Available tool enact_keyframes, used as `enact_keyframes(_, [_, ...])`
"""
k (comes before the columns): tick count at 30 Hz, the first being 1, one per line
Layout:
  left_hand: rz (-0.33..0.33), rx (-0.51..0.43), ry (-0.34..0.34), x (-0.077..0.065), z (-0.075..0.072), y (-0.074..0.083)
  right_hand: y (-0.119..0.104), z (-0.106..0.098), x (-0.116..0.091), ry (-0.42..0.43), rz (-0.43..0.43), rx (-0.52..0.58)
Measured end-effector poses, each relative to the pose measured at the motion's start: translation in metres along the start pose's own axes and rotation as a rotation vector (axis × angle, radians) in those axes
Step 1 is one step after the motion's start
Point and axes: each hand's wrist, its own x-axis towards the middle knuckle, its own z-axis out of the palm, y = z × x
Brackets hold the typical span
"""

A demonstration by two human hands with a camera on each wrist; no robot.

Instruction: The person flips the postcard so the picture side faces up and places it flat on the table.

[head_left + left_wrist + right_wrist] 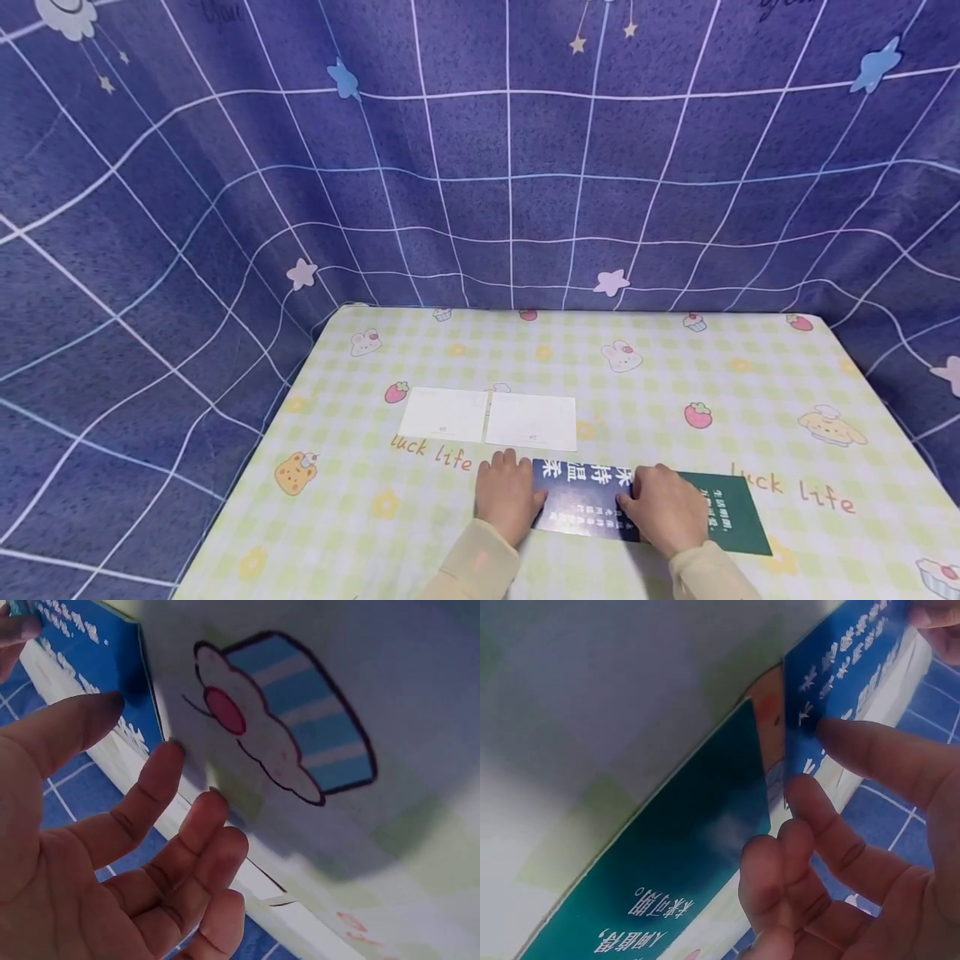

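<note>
A dark blue card [585,500] with white characters lies on the checked tablecloth between the two hands. My left hand [507,493] holds its left end, thumb over the printed face and index fingertip right at the edge. At the right end, my right hand [670,507] grips the same card by thumb and index finger, its other fingers curled loosely. A dark green card [738,512] with white characters lies just to the right, partly hidden behind the right hand. In the right wrist view, a narrow gap separates the green card [667,840] from the blue card [832,667].
Two white cards [444,414] lie side by side farther back, left of centre. The tablecloth [337,483] carries printed cupcakes, strawberries and animals. Behind the table and along its left side hangs a dark blue curtain [465,208] with a grid pattern.
</note>
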Motion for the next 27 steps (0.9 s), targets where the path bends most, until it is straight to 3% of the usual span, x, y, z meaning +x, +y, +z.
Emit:
enact_keyframes(12, [-0.027, -0.267, 0.085, 0.007, -0.008, -0.015, 0.001, -0.012, 0.011, -0.011, 0.065, 0.162])
enact_keyframes(27, [-0.099, -0.358, 0.240, 0.020, -0.010, -0.025, -0.011, -0.010, 0.023, 0.037, 0.014, 0.261])
